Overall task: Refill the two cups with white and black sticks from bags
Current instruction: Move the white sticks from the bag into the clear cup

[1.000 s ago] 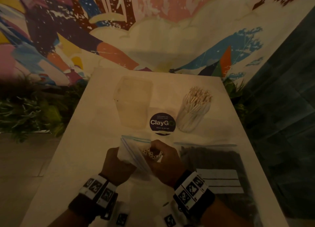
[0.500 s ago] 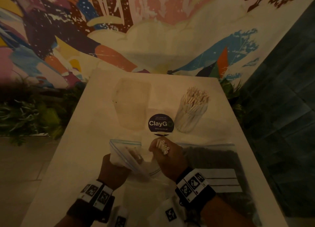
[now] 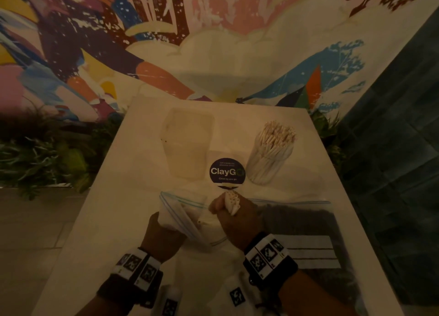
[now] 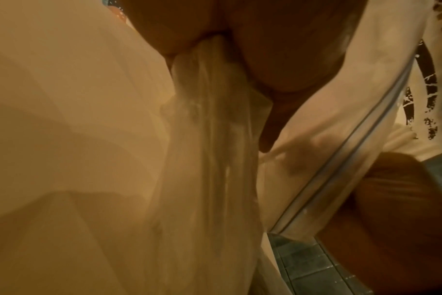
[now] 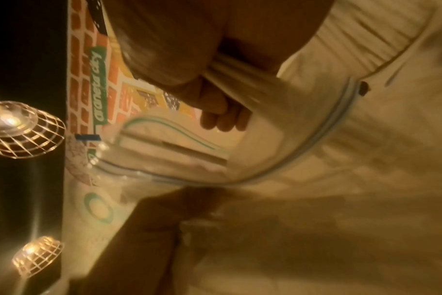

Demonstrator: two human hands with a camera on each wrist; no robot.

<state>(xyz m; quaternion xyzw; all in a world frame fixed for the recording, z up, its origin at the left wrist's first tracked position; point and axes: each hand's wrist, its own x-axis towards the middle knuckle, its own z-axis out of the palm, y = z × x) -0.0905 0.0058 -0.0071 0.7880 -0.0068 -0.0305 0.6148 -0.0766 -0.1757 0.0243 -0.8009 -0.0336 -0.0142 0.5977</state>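
My right hand (image 3: 234,214) grips a small bundle of white sticks (image 3: 232,201), their ends poking out above my fist, just over the mouth of a clear zip bag (image 3: 187,218). My left hand (image 3: 164,232) clutches that bag's bunched plastic (image 4: 215,123) at its left side. In the right wrist view the white sticks (image 5: 242,79) run through my curled fingers above the bag's blue zip edge (image 5: 323,127). A clear cup packed with white sticks (image 3: 270,154) stands at the back right. An empty clear cup (image 3: 187,142) stands at the back left. A second zip bag of black sticks (image 3: 301,223) lies flat at the right.
A round dark "ClayGo" sticker (image 3: 227,172) sits on the white table (image 3: 114,220) between the cups. Green plants (image 3: 35,159) line the table's left side, and a painted mural wall (image 3: 213,42) rises behind. Dark tiles (image 3: 399,149) lie to the right.
My right hand drew the bundle of white sticks up out of the bag and moved a little forward toward the sticker. My left hand kept holding the bag.
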